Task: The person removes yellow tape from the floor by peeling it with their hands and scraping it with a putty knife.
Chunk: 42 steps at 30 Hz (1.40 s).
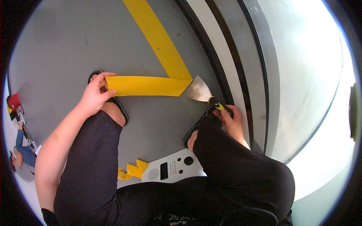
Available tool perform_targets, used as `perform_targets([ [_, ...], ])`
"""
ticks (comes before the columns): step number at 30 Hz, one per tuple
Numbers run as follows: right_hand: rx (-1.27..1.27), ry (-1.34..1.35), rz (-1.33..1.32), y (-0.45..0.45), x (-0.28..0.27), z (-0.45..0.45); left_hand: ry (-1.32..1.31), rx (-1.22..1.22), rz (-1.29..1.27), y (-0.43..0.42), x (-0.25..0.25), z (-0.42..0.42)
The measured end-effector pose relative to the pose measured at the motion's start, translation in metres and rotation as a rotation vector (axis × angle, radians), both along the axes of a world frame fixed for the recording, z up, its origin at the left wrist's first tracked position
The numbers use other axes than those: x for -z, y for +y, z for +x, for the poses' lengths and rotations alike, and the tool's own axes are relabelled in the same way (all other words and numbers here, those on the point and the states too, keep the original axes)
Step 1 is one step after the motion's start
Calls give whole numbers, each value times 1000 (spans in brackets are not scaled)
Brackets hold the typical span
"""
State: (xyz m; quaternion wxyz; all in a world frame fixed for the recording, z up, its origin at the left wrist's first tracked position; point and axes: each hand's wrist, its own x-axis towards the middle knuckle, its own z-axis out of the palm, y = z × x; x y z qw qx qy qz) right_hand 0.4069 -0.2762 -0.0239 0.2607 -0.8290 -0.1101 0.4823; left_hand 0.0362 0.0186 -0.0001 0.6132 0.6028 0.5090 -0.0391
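At the far left edge, showing a person (26, 154) near a red object (14, 101). Next rightward, pinching the left end of the yellow strip (147, 86) between thumb and fingers of the left hand (98, 92), beside the left shoe (124, 113). Running the strip sideways over the grey floor (158, 124), from the left hand to the lower end of the yellow stripe (154, 35). Between the legs, showing folded tape (140, 168) beside a white panel (173, 162). Farther right, clasping the scraper (200, 89) by its handle in the right hand (232, 122), near the right shoe (190, 133). Aiming the blade up-left, just beside the strip's right corner; not being able to tell whether touching. At the far right, showing a curved pale wall (309, 75).
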Motion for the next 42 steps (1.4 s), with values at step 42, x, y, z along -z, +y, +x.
perform_targets([
  [42,-775,-380,334,95,-57,-11,141,-50,-64,-8,24,-22],
])
